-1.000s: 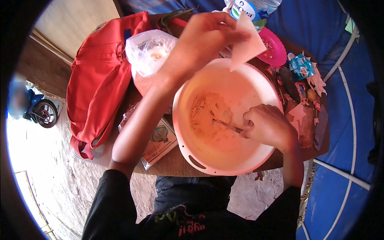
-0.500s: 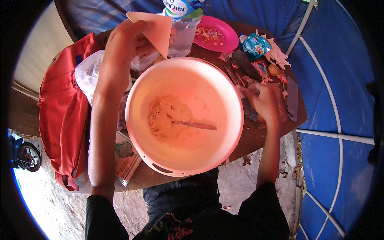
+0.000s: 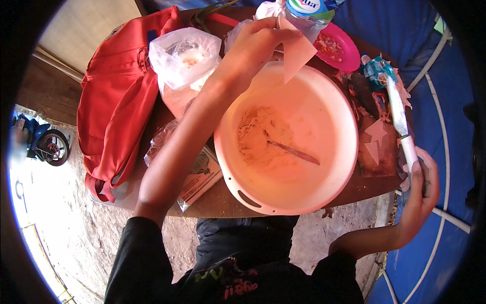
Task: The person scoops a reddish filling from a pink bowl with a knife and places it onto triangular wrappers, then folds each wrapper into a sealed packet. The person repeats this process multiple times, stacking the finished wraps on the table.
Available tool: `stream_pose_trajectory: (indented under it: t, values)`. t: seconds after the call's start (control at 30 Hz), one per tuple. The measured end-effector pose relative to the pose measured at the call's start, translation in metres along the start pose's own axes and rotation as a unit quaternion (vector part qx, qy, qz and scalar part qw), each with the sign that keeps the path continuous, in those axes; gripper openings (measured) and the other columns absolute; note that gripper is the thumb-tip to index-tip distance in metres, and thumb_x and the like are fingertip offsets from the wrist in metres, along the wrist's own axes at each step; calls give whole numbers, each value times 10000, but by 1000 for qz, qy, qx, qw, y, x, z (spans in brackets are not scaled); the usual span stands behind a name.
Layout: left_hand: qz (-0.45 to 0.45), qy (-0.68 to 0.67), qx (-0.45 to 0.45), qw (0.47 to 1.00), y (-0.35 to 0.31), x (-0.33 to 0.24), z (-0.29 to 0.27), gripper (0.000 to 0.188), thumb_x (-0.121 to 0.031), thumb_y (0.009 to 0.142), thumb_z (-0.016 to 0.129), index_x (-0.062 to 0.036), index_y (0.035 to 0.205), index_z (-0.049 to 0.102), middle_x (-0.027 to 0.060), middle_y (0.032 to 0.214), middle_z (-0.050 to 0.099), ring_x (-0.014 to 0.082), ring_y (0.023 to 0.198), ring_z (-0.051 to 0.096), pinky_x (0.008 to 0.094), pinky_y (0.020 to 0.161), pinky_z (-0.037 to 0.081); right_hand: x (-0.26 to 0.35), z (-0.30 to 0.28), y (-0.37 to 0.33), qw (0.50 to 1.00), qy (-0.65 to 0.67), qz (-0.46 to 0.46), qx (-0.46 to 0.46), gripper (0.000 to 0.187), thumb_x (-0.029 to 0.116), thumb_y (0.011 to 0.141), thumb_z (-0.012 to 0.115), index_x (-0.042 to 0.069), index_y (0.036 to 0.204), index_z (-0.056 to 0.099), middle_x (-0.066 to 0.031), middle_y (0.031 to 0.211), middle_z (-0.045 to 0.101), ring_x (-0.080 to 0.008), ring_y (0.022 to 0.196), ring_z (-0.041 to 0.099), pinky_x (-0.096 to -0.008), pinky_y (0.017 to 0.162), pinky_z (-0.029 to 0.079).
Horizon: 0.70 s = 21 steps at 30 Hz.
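I see the triangular wrapper [image 3: 296, 53] held above the far rim of the pink basin [image 3: 334, 167], pinched by my left hand [image 3: 255, 43], arm stretched forward. My right hand [image 3: 419, 190], fingers wrapped, grips a white-handled knife [image 3: 400, 119] beside the table.

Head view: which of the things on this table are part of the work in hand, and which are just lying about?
In hand:
- left hand holding a paper cone
- right hand gripping a knife
- pink basin with shredded filling and a utensil

Lying about:
- red bag
- clear plastic bag
- pink plate
- bottle
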<state>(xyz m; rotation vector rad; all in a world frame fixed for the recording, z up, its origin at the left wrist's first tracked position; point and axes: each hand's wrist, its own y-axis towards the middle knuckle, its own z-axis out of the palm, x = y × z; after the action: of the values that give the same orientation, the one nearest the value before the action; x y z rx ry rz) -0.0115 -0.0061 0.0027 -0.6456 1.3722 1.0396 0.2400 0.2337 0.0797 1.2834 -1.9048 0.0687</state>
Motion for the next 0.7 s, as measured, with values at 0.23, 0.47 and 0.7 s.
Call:
stream_pose_trajectory:
  t: [0.23,0.47,0.7]
  values:
    - [-24,-22,-10,999,5,11,-2,218,-203,867,648,-21,981,685,63,961,675,139,892,630,278,816,487,35,76,13,919,85,-100,373,248,38,856,672,-20,1094,635,-86,938,674,-104,850,609,-259,761,473]
    - [21,6,66,998,-5,10,-5,293,-229,907,558,-27,1075,688,41,1055,656,170,1065,620,306,963,461,35,94,22,933,36,-119,338,227,43,860,681,-44,1070,691,-89,901,718,-65,756,609,-217,666,471]
    - [-9,-11,54,998,-3,12,-4,261,-207,904,553,-29,1044,684,37,1071,645,158,1086,607,302,963,466,42,98,28,910,48,-59,407,229,64,902,641,-41,1098,695,-72,889,720,-54,693,592,-209,528,456]
